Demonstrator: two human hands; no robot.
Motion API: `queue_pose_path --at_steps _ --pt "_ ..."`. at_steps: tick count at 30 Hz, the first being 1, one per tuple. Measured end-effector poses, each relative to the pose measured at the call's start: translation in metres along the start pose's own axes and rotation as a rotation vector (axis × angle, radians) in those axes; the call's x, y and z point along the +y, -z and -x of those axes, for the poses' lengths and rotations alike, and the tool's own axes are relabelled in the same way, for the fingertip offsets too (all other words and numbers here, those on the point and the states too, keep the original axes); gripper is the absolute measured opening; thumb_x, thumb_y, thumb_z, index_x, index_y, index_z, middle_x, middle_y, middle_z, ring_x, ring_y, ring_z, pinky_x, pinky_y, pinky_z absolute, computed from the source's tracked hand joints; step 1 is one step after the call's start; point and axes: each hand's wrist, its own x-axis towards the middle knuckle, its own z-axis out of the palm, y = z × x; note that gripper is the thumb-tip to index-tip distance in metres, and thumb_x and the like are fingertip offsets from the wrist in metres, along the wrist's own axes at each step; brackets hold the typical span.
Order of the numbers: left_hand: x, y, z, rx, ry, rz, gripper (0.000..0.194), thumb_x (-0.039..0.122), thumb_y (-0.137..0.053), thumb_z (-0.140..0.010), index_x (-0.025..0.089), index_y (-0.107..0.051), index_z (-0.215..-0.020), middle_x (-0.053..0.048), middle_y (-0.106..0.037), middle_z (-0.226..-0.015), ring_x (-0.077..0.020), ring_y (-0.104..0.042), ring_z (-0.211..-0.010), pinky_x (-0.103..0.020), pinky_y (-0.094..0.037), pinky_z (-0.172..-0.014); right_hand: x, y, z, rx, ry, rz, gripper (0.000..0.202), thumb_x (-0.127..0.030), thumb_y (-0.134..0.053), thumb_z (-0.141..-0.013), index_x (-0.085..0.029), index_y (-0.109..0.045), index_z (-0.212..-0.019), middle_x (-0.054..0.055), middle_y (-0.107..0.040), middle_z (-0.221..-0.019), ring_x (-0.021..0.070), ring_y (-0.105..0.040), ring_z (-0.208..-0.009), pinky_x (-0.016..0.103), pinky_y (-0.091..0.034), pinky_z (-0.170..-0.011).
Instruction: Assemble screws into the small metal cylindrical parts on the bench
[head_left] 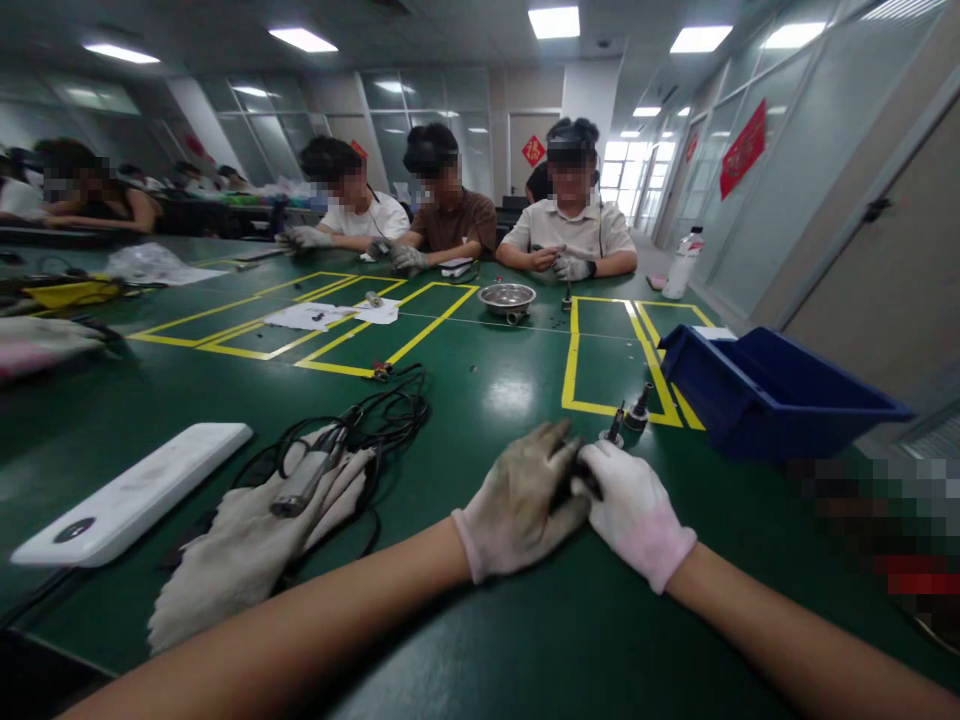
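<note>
My left hand (521,505), in a stained glove, and my right hand (634,510), in a white glove with a pink cuff, meet above the green table (480,640). Between them is something dark, mostly hidden by the gloves; the fingers of both hands are curled round it. Just beyond my right hand stand two small dark parts with round light bases, one (613,428) close to the fingertips and the other (638,410) a little farther right.
A blue bin (787,395) stands at the right. Left lie a white power bank (135,490), spare gloves (232,560), a metal tool (304,480) and black cables (401,410). Farther back are a steel bowl (507,299), yellow tape outlines and several people.
</note>
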Motion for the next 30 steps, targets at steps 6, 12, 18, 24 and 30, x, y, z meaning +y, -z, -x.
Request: queue_pose_path --at_steps 6,12,18,24,30 --pt "-0.011 0.0 -0.011 -0.212 -0.107 -0.157 0.069 0.063 -0.042 -0.082 0.017 -0.043 -0.132 -0.013 -0.044 -0.137 -0.0323 -0.034 -0.131 -0.049 -0.031 -0.105 0.012 0.008 0.037 -0.041 0.117 -0.034 0.025 -0.022 -0.046 -0.086 -0.024 -0.057 -0.108 0.005 -0.056 -0.118 0.0203 -0.055 -0.103 0.038 -0.046 -0.088" --pt "-0.016 -0.004 -0.03 -0.159 -0.063 -0.185 0.077 0.068 -0.042 -0.079 0.013 -0.043 -0.133 -0.015 -0.038 -0.141 -0.0318 -0.029 -0.133 -0.047 -0.027 -0.108 0.021 0.006 0.041 -0.019 0.088 -0.022 0.029 -0.027 -0.047 -0.087 -0.023 -0.056 -0.114 0.006 -0.056 -0.12 0.021 -0.055 -0.106 0.04 -0.048 -0.09" --pt "-0.017 -0.007 -0.033 -0.187 -0.073 -0.24 0.072 0.056 -0.046 -0.081 0.011 -0.036 -0.137 -0.015 -0.032 -0.145 -0.032 -0.022 -0.136 -0.048 -0.018 -0.111 0.017 0.008 0.036 -0.034 0.105 0.028 0.033 -0.024 -0.046 -0.087 -0.02 -0.056 -0.118 0.008 -0.056 -0.12 0.0225 -0.055 -0.106 0.041 -0.048 -0.089" --pt "-0.025 -0.015 -0.039 -0.124 0.04 -0.281 0.056 0.037 -0.045 -0.085 0.01 -0.04 -0.134 -0.014 -0.037 -0.142 -0.0288 -0.03 -0.133 -0.044 -0.025 -0.109 0.011 0.014 0.037 -0.079 0.126 0.034 0.029 -0.024 -0.045 -0.087 -0.023 -0.061 -0.111 0.007 -0.057 -0.119 0.0231 -0.056 -0.101 0.042 -0.05 -0.083" --pt "-0.065 -0.027 -0.066 -0.02 0.3 -0.179 0.031 0.023 -0.042 -0.089 0.022 -0.062 -0.112 -0.007 -0.062 -0.114 -0.0202 -0.056 -0.108 -0.033 -0.043 -0.095 0.011 0.017 0.036 -0.092 0.154 0.039 0.03 -0.023 -0.045 -0.087 -0.022 -0.061 -0.112 0.008 -0.057 -0.119 0.0228 -0.056 -0.1 0.042 -0.05 -0.083"
